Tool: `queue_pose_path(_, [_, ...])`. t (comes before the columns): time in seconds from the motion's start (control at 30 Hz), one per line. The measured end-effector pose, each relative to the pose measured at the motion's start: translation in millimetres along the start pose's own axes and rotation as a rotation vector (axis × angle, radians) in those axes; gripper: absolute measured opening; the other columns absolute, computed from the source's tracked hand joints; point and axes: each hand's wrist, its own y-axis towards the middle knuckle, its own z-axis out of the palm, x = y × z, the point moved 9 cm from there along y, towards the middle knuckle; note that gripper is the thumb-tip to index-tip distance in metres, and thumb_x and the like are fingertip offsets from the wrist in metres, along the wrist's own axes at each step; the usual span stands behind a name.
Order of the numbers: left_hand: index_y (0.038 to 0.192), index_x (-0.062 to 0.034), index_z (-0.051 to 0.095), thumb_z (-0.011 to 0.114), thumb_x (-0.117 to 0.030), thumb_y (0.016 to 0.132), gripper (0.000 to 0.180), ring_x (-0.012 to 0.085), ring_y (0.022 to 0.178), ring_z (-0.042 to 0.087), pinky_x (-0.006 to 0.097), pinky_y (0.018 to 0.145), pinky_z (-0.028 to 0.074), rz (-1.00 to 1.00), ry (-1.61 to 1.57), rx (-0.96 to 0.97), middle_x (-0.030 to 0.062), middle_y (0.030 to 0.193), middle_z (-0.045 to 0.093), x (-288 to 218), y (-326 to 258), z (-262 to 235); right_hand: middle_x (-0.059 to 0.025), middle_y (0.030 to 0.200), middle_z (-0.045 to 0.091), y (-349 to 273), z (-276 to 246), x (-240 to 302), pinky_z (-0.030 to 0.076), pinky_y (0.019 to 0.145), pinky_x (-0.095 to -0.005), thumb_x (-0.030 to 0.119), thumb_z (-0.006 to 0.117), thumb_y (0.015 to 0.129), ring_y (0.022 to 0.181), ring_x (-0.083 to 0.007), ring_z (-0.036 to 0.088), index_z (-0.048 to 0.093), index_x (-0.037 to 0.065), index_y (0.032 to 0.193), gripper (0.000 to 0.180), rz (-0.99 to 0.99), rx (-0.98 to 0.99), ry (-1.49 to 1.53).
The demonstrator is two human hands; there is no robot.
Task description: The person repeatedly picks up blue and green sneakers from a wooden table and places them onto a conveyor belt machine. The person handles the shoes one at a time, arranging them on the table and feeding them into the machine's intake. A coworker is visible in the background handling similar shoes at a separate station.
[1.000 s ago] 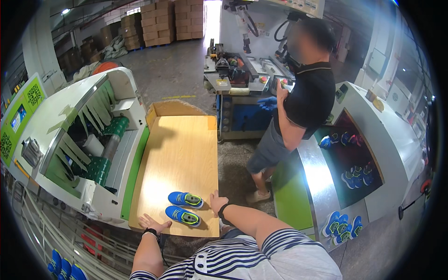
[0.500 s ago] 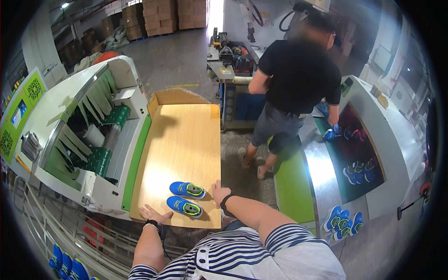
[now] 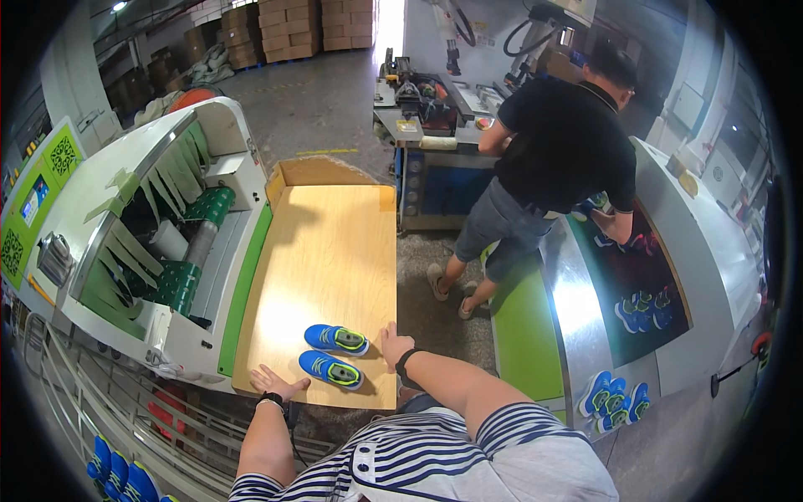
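Light wooden tabletop: two small blue sneakers with green soles near front edge. Left hand open, flat beside them; right hand open, just right.

The co-worker's hands are hidden behind their body.

Brown cartons stacked by the far wall; a small screen (bluish, perhaps) between green panels on the machine's left end.
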Motion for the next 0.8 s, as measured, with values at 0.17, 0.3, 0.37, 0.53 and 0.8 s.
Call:
queue_pose_path(0.17, [0.152, 0.0048, -0.02, 0.066, -0.09, 0.054, 0.161, 0.0419, 0.149, -0.021, 0.055, 0.119, -0.011, 0.024, -0.039, -0.006, 0.0354, 0.158, -0.016, 0, 2, 2, -0.0304, 0.16, 0.011, 4, 4, -1, 0.056, 0.086, -0.0435, 0.029, 0.095, 0.06, 0.109, -0.0356, 0.068, 0.019, 0.003, 0.154, 0.124, -0.007, -0.009, -0.008])
queue_pose_path(0.3, [0.152, 0.0049, -0.02, 0.066, -0.09, 0.054, 0.161, 0.0421, 0.149, -0.02, 0.055, 0.119, -0.011, 0.027, -0.037, -0.009, 0.0354, 0.158, -0.016, -1, 2, 2, -0.0287, 0.163, 0.004, 8, 11, -2, 0.054, 0.09, -0.0525, 0.038, 0.092, 0.065, 0.133, -0.0391, 0.051, 0.01, -0.001, 0.157, 0.129, -0.018, 0.081, 0.008])
queue_pose_path(0.37, [0.152, 0.0049, -0.019, 0.067, -0.09, 0.054, 0.161, 0.0421, 0.149, -0.02, 0.055, 0.119, -0.011, 0.023, -0.036, -0.014, 0.0355, 0.158, -0.015, 1, 3, 3, -0.0291, 0.159, 0.012, 3, 5, 0, 0.056, 0.086, -0.0465, 0.031, 0.094, 0.061, 0.114, -0.0371, 0.063, 0.017, 0.001, 0.154, 0.125, -0.017, -0.001, 0.008])
queue_pose_path(0.53, [0.152, 0.0054, -0.019, 0.066, -0.09, 0.054, 0.161, 0.0416, 0.15, -0.019, 0.055, 0.119, -0.01, 0.02, -0.036, -0.023, 0.0356, 0.159, -0.014, 1, 3, 2, -0.0292, 0.155, 0.02, 4, 4, -2, 0.057, 0.082, -0.0432, 0.027, 0.096, 0.058, 0.102, -0.0361, 0.07, 0.022, 0.001, 0.152, 0.122, -0.01, -0.064, 0.033])
queue_pose_path(0.8, [0.152, 0.0056, -0.018, 0.066, -0.09, 0.056, 0.159, 0.0424, 0.15, -0.018, 0.055, 0.12, -0.009, 0.025, -0.02, -0.019, 0.0349, 0.159, -0.014, -3, -1, -1, -0.029, 0.154, 0.022, 8, 10, -5, 0.057, 0.083, -0.0432, 0.026, 0.096, 0.057, 0.1, -0.0366, 0.07, 0.023, 0.001, 0.15, 0.121, -0.002, -0.114, 0.025])
